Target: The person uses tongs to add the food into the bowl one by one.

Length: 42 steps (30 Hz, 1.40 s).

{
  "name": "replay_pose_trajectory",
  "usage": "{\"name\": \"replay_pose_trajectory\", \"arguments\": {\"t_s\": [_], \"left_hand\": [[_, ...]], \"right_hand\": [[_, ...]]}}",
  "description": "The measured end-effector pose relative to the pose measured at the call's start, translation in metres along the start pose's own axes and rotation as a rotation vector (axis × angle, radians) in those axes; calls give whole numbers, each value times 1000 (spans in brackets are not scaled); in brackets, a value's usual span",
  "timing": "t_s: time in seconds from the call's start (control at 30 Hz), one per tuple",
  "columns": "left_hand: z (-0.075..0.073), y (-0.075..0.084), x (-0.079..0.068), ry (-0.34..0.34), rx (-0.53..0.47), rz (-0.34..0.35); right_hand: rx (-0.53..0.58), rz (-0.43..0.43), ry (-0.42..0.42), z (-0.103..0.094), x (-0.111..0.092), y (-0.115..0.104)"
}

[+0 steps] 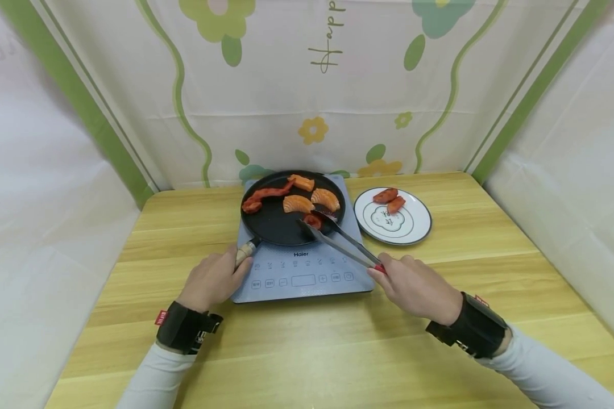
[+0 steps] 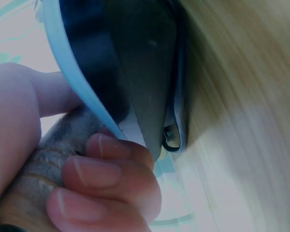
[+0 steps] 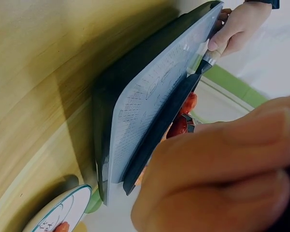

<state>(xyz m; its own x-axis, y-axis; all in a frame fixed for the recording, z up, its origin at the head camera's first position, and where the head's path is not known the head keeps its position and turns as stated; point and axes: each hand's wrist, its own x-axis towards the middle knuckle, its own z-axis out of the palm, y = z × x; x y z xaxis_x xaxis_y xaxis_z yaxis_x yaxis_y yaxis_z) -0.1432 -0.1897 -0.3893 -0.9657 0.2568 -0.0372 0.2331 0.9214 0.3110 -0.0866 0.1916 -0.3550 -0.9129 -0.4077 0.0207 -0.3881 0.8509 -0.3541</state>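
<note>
A black frying pan point(image 1: 276, 225) sits on the induction cooker. My left hand point(image 1: 212, 279) grips its wooden handle point(image 1: 245, 253); the left wrist view shows the fingers point(image 2: 99, 171) curled round it. In my right hand point(image 1: 414, 286) are metal tongs point(image 1: 344, 243) with a red part near the grip. The tongs' tips reach into the pan's near right side, on either side of a round red slice point(image 1: 313, 221). Beyond them lie orange salmon pieces point(image 1: 298, 204) with pale stripes. A long reddish strip of meat point(image 1: 270, 193) stretches along the pan's far left.
A pale blue Haier induction cooker point(image 1: 302, 287) with a printed control panel stands on the wooden table point(image 1: 297, 352). Right of it, a white plate point(image 1: 414, 220) with a dark rim bears two reddish pieces of food point(image 1: 386, 195). A flower-printed cloth point(image 1: 307, 91) hangs behind the table.
</note>
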Motion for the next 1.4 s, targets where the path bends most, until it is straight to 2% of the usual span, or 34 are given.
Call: {"name": "replay_pose_trajectory", "arguments": {"t_s": [0.7,0.93,1.4], "left_hand": [[1,-1,1,0,0,8],[1,0,1,2,1,13],[-1,2,0,0,-14,4]], "right_hand": [[59,59,-18,3,2,0],[60,56,-8,5,3,0],[87,86,-6,1,2,0]]}}
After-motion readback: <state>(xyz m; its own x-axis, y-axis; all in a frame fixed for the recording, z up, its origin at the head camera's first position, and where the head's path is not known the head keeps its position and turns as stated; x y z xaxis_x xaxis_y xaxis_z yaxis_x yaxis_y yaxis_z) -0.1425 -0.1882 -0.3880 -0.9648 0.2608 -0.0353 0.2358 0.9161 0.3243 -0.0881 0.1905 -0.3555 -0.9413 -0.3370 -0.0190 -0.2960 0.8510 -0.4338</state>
